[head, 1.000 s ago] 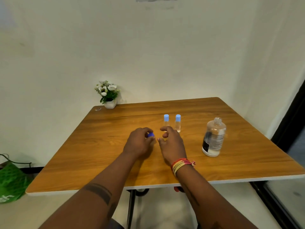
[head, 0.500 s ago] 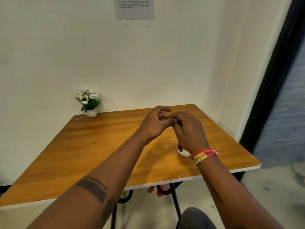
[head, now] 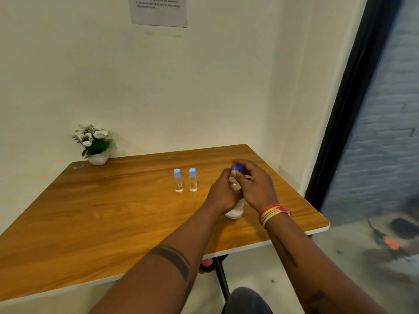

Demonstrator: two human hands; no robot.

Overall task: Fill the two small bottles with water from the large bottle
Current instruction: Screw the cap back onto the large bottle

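Note:
Two small clear bottles with light-blue caps stand side by side on the wooden table [head: 113, 211]: the left small bottle [head: 178, 180] and the right small bottle [head: 193, 180]. To their right stands the large clear bottle [head: 236, 210], mostly hidden by my hands. My left hand [head: 223, 193] grips its body. My right hand [head: 255, 185] pinches the dark blue cap [head: 237, 167] on its neck.
A small white pot of white flowers [head: 95, 143] sits at the table's back left corner by the wall. A printed sheet [head: 158, 10] hangs on the wall. A dark door frame [head: 340, 114] runs down the right. The table's right edge is close to the large bottle.
The view shifted. The dark blue cap went from my left hand near the table middle to the large bottle's neck, where both hands now are. The small bottles stayed put.

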